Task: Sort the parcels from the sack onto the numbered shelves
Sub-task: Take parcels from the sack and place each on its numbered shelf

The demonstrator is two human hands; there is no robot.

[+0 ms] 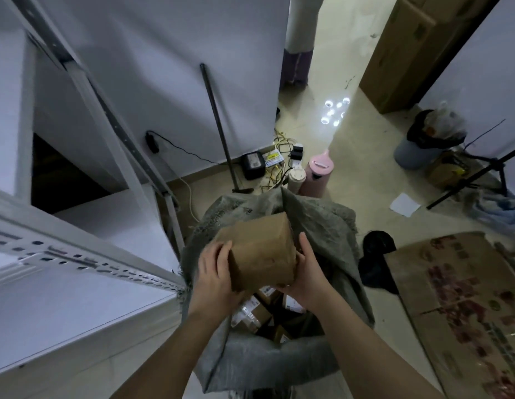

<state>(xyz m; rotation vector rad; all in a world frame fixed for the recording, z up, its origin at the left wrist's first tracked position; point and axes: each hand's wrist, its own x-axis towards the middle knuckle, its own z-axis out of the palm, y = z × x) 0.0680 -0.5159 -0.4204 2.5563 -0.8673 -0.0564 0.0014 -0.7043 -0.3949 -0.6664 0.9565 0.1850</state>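
Holding box (262,254) over sack (316,226); label hidden (perhaps underneath).

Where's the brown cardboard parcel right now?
In the head view, the brown cardboard parcel is at centre, gripped between the left hand and right hand above the open grey sack, right of the white metal shelf.

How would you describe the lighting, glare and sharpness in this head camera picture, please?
Head view: dim, bluish light; the floor carries a cluster of bright lamp reflections; wide-angle bending curves the shelf rail and walls; the cardboard box held between the left hand and the right hand is soft, so no print shows on it.
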